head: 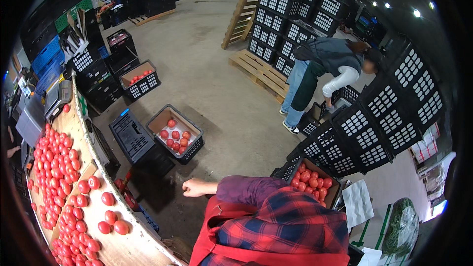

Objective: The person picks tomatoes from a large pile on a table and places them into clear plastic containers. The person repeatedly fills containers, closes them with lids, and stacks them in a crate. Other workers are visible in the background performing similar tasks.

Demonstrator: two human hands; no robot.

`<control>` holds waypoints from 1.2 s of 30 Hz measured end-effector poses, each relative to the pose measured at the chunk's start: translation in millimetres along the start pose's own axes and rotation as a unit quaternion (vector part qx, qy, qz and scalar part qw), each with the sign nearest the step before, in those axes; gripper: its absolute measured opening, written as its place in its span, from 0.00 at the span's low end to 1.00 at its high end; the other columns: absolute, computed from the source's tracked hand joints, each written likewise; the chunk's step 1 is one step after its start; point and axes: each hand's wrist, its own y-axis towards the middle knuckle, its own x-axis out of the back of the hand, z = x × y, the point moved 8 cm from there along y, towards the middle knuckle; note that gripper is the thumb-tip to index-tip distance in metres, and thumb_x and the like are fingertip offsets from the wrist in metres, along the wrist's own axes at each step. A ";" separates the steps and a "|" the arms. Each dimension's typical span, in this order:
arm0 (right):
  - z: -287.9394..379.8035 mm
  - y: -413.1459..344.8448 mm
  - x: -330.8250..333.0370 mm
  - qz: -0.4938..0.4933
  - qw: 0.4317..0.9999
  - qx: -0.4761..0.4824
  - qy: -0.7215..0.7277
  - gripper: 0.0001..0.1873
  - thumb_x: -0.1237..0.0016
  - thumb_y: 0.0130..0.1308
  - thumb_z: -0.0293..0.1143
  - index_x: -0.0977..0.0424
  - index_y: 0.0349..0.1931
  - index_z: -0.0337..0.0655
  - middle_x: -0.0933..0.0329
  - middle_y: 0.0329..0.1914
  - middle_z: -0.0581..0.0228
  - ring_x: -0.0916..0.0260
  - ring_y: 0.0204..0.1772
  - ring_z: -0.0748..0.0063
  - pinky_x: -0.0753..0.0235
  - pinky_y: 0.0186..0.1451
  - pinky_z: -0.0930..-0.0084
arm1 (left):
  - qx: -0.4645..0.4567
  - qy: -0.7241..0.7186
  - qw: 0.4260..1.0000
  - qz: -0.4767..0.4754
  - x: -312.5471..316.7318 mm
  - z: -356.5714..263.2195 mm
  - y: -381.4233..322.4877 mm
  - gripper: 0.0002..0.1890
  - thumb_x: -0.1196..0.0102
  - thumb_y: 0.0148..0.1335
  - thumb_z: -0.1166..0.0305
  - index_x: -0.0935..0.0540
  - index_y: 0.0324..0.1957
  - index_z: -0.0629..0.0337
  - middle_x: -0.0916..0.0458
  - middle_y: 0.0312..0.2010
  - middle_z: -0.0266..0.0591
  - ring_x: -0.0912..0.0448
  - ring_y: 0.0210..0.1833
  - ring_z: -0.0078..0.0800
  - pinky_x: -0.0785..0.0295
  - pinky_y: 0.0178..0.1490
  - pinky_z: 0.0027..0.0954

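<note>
My right hand (200,187) reaches out to the left over the floor, its fingers curled in and nothing visible in them. My left hand is out of view. Below the right hand's sleeve (251,191) spreads my red apron (218,216) over a plaid shirt. Left of me, a wooden-topped sorting table (120,244) bears many loose tomatoes (59,166). Three tomatoes (111,221) lie together near its edge. Beyond my hand, a black plastic crate (192,155) stands on the floor, lined with cardboard and holding a single spread of several tomatoes (176,135).
Right of my arm stands a crate (335,196) full of tomatoes. A person (329,59) bends over crates beside tall crate stacks (369,125). An overturned black crate (132,135), another tomato crate (141,85) and a wooden pallet (262,74) sit on the floor.
</note>
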 end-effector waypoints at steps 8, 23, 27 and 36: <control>-91.1 -22.6 59.7 0.062 0.991 -0.081 0.082 0.21 0.43 0.61 0.39 0.21 0.50 0.35 0.16 0.45 0.54 0.19 0.49 0.65 0.21 0.52 0.69 | 0.059 -0.189 0.979 -0.049 8.0 10.2 -0.3 0.37 0.31 0.54 0.68 0.34 0.63 0.70 0.21 0.52 0.52 0.20 0.49 0.42 0.21 0.52 0.40; -179.5 -23.6 111.2 -0.014 0.987 -0.115 0.111 0.17 0.46 0.65 0.36 0.22 0.49 0.34 0.17 0.36 0.61 0.22 0.36 0.75 0.22 0.39 0.74 | -0.104 -0.192 0.956 -0.198 49.6 -190.0 16.9 0.27 0.41 0.64 0.68 0.29 0.64 0.64 0.32 0.66 0.54 0.37 0.69 0.48 0.45 0.73 0.45; -181.7 -26.1 128.2 -0.070 0.987 -0.134 0.045 0.21 0.45 0.60 0.42 0.21 0.48 0.36 0.16 0.43 0.52 0.18 0.47 0.58 0.21 0.52 0.66 | -0.200 -0.103 0.974 -0.017 -4.0 -337.9 86.1 0.25 0.39 0.65 0.64 0.25 0.60 0.65 0.23 0.56 0.53 0.25 0.58 0.43 0.32 0.64 0.40; -321.7 -216.1 251.1 -0.331 0.848 -0.350 0.223 0.17 0.45 0.62 0.40 0.20 0.45 0.36 0.16 0.34 0.59 0.18 0.29 0.69 0.20 0.36 0.70 | -0.312 -0.279 0.868 0.268 -124.1 -606.5 102.9 0.22 0.39 0.65 0.66 0.23 0.58 0.65 0.20 0.52 0.46 0.24 0.54 0.35 0.31 0.61 0.36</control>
